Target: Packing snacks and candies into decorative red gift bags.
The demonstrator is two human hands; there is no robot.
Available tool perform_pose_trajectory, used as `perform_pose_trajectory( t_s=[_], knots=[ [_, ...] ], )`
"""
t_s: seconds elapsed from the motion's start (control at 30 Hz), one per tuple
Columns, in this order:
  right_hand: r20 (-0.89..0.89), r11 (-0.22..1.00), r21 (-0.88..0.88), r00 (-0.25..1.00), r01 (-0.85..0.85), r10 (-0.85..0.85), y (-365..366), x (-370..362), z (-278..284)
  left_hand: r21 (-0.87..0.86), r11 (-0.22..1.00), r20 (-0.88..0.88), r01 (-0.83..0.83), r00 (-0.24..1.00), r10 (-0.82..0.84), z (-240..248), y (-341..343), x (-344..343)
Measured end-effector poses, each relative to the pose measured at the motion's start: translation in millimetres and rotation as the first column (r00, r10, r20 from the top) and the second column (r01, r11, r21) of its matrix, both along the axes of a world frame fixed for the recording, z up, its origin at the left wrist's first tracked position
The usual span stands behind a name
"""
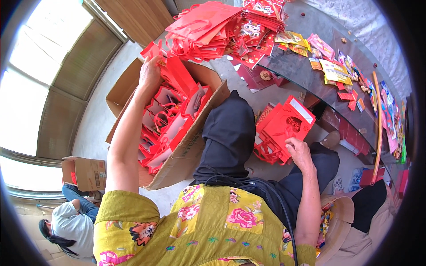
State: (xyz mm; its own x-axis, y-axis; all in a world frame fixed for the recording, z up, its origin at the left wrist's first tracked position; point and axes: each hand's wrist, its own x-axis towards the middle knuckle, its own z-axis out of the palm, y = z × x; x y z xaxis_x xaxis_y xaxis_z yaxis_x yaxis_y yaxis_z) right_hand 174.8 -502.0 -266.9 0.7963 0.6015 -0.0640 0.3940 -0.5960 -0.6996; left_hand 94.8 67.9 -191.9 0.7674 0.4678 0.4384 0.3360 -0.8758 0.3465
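Observation:
My left hand [151, 70] is over the far end of an open cardboard box [195, 153], its fingers closed on the top of a red paper gift bag [179, 76]. Below it, the box holds several more red gift bags [171, 133] standing upright with their ribbon handles showing; some have things inside. Between my knees, my right hand [301, 154] grips the edge of a red gift bag [290, 124] with a dark cut-out or print on its front. That bag lies against several similar ones, with ribbon loops [266, 155] hanging on their left.
A tall pile of flat red bags [208, 26] lies beyond the box. To the right, a glass table [306, 80] carries snack packets [336, 71] and a wooden stick [377, 128]. A round container [339, 217] stands by my right elbow. Another person [73, 221] sits at lower left beside a small box [91, 173].

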Motion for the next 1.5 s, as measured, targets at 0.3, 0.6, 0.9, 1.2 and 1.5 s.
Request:
perform_pose_trajectory(
  t_s=[0.3, 0.6, 0.9, 1.2, 1.5],
  knots=[
    [0.005, 1.0, -0.022, 1.0, 0.014, -0.014, -2.8, -0.9, -1.9, 0.033, 0.999, 0.067, -0.026, 0.997, 0.024, 27.1, -32.5, -20.4],
    [0.001, 0.997, -0.072, 0.999, 0.042, -0.042, -4.6, -0.5, -3.2, 0.059, 0.973, 0.132, -0.224, 0.968, 0.215, 46.2, -73.4, -44.1],
    [-0.028, 0.995, -0.097, 1.0, -0.003, 0.0, -12.8, 2.4, -16.0, -0.091, 0.939, 0.272, 0.331, 0.916, -0.296, 50.0, -196.0, 7.0],
    [-0.053, 0.981, -0.195, 0.998, 0.005, -0.015, -14.1, 1.6, -22.2, -0.288, 0.594, -0.112, 0.751, 0.589, -0.8, -33.2, -334.1, 69.4],
    [-0.113, 0.986, -0.154, 0.991, 0.055, -0.073, -22.6, 4.4, -33.5, -0.293, 0.543, -0.616, 0.787, 0.279, -0.737, -105.2, -347.4, 68.9]
  ],
)
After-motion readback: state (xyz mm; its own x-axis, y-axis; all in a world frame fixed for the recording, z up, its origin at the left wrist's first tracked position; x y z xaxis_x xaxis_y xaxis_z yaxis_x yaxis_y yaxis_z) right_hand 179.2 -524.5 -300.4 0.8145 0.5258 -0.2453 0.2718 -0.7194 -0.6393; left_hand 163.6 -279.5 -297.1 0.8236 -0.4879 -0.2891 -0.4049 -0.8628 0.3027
